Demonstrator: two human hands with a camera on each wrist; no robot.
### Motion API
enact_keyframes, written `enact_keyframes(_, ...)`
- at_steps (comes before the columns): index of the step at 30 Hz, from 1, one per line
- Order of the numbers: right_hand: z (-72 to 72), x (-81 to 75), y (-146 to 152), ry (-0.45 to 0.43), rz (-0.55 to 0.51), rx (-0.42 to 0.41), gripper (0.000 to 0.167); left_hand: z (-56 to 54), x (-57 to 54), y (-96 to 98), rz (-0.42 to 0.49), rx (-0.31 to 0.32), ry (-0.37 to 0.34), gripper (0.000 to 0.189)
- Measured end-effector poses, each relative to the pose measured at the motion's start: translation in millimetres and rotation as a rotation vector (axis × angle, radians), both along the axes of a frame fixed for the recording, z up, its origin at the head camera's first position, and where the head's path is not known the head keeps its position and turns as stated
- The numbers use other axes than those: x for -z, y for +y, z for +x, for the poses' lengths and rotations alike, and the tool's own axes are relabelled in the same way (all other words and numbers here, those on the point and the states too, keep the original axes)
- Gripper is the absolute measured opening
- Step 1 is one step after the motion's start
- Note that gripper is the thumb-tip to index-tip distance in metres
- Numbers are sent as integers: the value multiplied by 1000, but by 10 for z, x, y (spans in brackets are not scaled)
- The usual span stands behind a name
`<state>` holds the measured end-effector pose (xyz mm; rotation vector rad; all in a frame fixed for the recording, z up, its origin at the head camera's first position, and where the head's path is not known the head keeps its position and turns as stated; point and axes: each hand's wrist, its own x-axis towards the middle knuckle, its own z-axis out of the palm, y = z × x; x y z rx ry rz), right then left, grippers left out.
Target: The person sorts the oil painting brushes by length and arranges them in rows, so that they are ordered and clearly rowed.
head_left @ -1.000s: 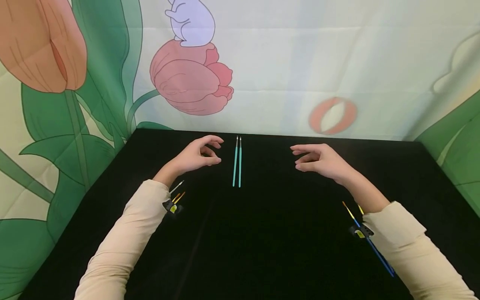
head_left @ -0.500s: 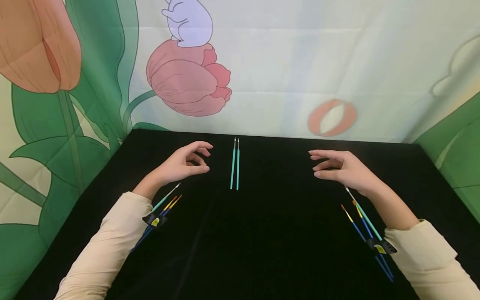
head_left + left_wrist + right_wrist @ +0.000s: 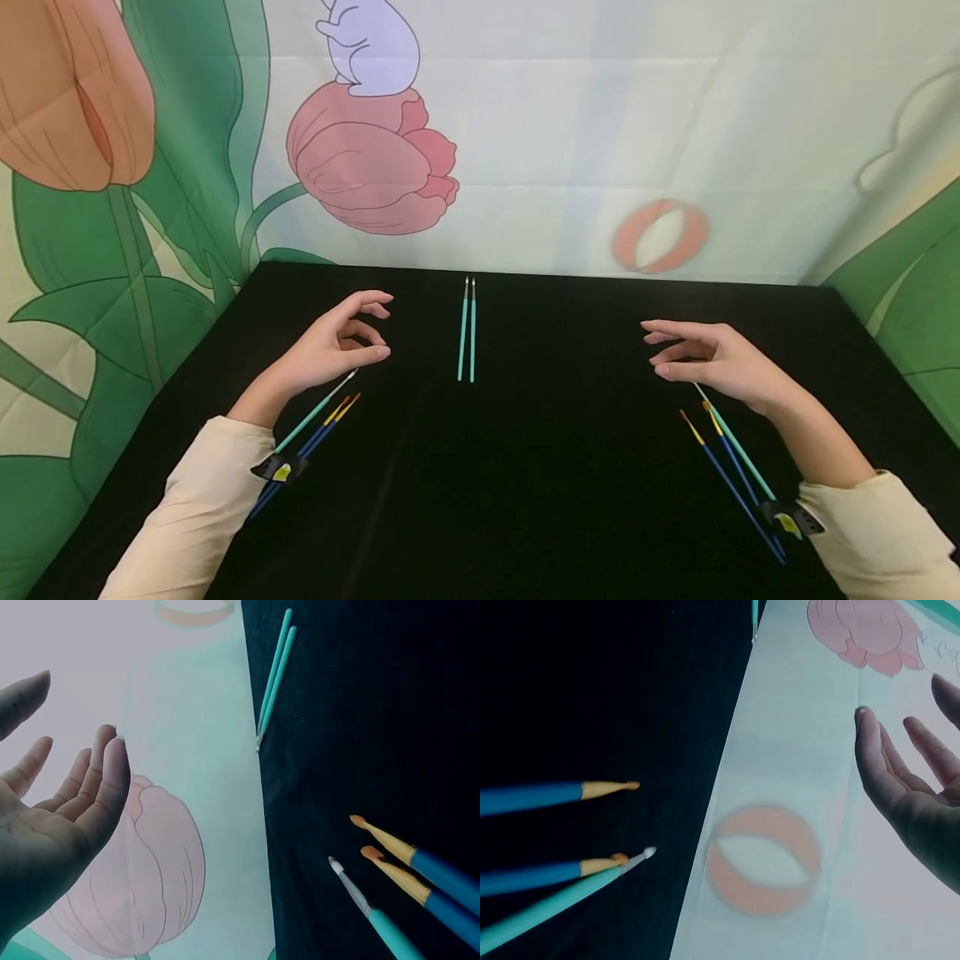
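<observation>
My left hand hovers over the left of the black table with loosely curved fingers and nothing in them. Under its wrist lie a teal paintbrush and two blue paintbrushes with brown tips. My right hand, also holding nothing, is raised over the right side, fingers relaxed. Near it a second teal paintbrush lies beside two blue paintbrushes; the wrist camera covers part of this group. Two more teal paintbrushes lie side by side at the back middle, between the hands.
The black cloth covers the table. Behind it hangs a printed curtain with tulips and a rabbit figure, meeting the table's back edge. A small dark camera sits on the left wrist, another camera on the right.
Both hands have drawn apart and back toward the body, away from the middle pair of brushes. More of the side brushes shows now. The middle brushes lie as before.
</observation>
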<state>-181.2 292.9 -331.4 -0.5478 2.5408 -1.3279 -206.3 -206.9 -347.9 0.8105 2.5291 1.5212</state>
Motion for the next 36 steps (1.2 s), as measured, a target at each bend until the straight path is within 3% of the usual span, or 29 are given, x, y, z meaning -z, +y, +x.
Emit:
enact_keyframes(6, 56, 105, 199, -6, -46, -4, 53, 110, 28, -116, 44, -2, 15, 63)
enact_keyframes(11, 146, 199, 357, -38, -102, -19, 60, 206, 94, -213, 61, 2, 35, 56)
enact_keyframes(19, 301, 209, 641, -5, -105, 5, 67, 305, 168, -384, 65, -6, 24, 62)
enact_keyframes(29, 376, 265, 848, -18, -67, 10, 72, 378, 225, -628, -16, 23, -45, 76)
enact_keyframes(36, 400, 331, 937, -55, -50, -6, 73, 406, 270, -801, -104, 40, -48, 67)
